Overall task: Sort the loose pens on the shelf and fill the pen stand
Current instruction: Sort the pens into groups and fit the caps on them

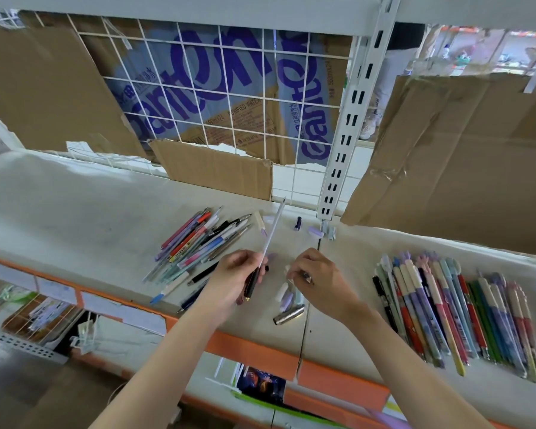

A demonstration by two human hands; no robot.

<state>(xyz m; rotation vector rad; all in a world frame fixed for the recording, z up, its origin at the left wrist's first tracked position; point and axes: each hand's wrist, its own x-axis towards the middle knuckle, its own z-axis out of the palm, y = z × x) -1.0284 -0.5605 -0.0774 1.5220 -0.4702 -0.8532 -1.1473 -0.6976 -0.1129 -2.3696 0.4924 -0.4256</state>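
Observation:
My left hand (pixel 234 275) grips a thin white pen refill (pixel 273 230) that points up and away, together with a dark pen barrel (pixel 254 281). My right hand (pixel 314 281) is curled over the shelf just to the right and pinches a small pen part between its fingertips. A loose heap of mixed pens (pixel 198 246) lies left of my hands. A neat row of sorted pens (pixel 455 314) lies on the right. No pen stand is in view.
Loose caps (pixel 288 297) and a metal barrel (pixel 288 314) lie under my hands; more caps (pixel 316 232) sit near the white upright post (pixel 338 168). Cardboard sheets (pixel 452 156) and a wire grid back the white shelf (pixel 75 212). An orange edge (pixel 251 351) fronts it.

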